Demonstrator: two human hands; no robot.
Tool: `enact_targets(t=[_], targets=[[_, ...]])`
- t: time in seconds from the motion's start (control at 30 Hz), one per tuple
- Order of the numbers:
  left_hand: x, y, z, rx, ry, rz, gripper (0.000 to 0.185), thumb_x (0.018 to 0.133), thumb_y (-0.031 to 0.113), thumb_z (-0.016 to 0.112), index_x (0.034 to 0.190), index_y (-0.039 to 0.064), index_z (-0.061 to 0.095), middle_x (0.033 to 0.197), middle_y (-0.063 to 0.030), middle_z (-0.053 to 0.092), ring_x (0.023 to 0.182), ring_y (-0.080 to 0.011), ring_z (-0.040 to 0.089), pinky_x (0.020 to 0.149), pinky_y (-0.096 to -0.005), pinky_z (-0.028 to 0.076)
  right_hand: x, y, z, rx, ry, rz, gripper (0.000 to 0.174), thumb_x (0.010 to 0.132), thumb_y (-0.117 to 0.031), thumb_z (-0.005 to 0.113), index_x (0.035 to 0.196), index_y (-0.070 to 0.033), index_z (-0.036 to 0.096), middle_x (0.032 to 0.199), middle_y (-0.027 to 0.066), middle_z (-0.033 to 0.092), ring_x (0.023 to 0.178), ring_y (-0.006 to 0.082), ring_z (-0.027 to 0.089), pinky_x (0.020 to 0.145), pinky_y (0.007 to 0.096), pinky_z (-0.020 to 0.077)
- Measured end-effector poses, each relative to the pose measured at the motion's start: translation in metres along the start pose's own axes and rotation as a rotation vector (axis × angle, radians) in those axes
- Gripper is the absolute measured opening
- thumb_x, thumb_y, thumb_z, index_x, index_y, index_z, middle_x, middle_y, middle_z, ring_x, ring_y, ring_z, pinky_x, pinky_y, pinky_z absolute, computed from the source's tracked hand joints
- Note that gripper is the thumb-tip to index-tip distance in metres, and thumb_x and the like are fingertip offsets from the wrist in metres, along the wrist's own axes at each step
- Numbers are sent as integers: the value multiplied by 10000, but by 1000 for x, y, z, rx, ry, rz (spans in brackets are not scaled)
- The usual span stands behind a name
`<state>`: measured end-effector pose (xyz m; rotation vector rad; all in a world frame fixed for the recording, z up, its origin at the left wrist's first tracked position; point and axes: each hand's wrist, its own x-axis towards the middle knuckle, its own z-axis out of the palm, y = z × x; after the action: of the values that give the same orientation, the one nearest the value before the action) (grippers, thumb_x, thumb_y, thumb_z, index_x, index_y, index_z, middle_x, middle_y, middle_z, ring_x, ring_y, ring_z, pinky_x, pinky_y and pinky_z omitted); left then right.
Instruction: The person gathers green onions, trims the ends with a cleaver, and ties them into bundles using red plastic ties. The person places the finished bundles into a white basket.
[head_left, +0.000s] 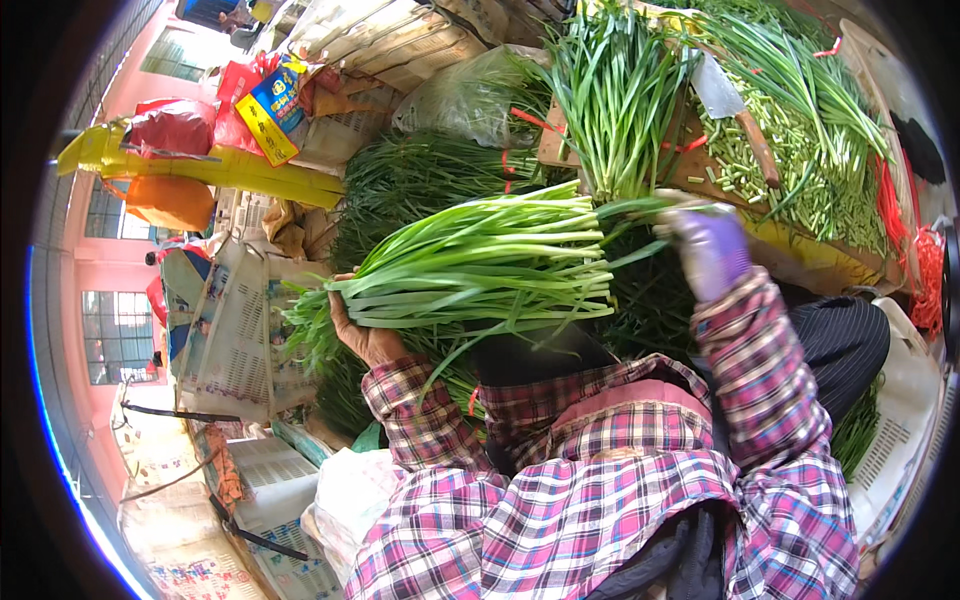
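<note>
My bare left hand (369, 337) is wrapped around the leafy end of a thick bunch of garlic chives (487, 262). The bunch lies sideways in front of me, its pale cut stem ends pointing right. My right hand (705, 244), in a purple and white glove and blurred, grips a few loose chive leaves (634, 208) just beyond those stem ends. Its fingertips are hard to make out. Another chive bunch (619, 105) rests on the wooden board (555, 139) ahead. A knife (720, 94) with a wooden handle lies on chopped stem pieces (817, 202) to the right.
More tied chives (420, 172) are heaped behind the held bunch, near a clear plastic bag (457, 101). Red ties (928, 277) hang at the right. Plastic crates (232, 337) stack up on the left, below a yellow pole-like wrap (225, 172) and hanging bags (172, 127).
</note>
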<state>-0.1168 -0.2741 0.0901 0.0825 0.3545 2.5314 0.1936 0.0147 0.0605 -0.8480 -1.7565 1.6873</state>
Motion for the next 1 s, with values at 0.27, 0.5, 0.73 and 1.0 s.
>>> enact_targets(t=[0.27, 0.5, 0.73, 1.0], targets=[[5, -1, -20, -85, 81, -66, 173, 841, 104, 614, 990, 17, 599, 979, -105, 646, 961, -244, 583, 979, -445, 412, -2, -13, 2, -491, -250, -262, 626, 763, -537, 638, 1111, -17, 612, 1111, 178, 591, 1045, 290, 549, 920, 362, 413], [-16, -12, 5, 162, -130, 14, 196, 890, 257, 580, 966, 90, 646, 1028, -75, 636, 1032, -235, 568, 951, -481, 434, 4, -10, 98, 770, -285, 155, 292, 748, -3, 711, 1020, 9, 606, 986, 83, 656, 851, 138, 616, 766, 250, 495], [-16, -11, -9, 372, -219, 177, 193, 907, 247, 560, 913, 76, 650, 940, -59, 664, 980, -232, 587, 894, -445, 480, 5, 17, 37, 464, 104, 221, 227, 815, -76, 604, 1019, 18, 633, 953, 67, 632, 766, 98, 570, 745, 261, 484], [-18, -5, -26, -47, -28, -188, 167, 870, 184, 614, 967, 52, 646, 977, -82, 658, 1058, -218, 540, 999, -429, 385, -13, 61, -26, -176, -283, 58, 728, 766, -368, 704, 1315, 7, 407, 1241, 184, 510, 1137, 279, 505, 968, 353, 404]])
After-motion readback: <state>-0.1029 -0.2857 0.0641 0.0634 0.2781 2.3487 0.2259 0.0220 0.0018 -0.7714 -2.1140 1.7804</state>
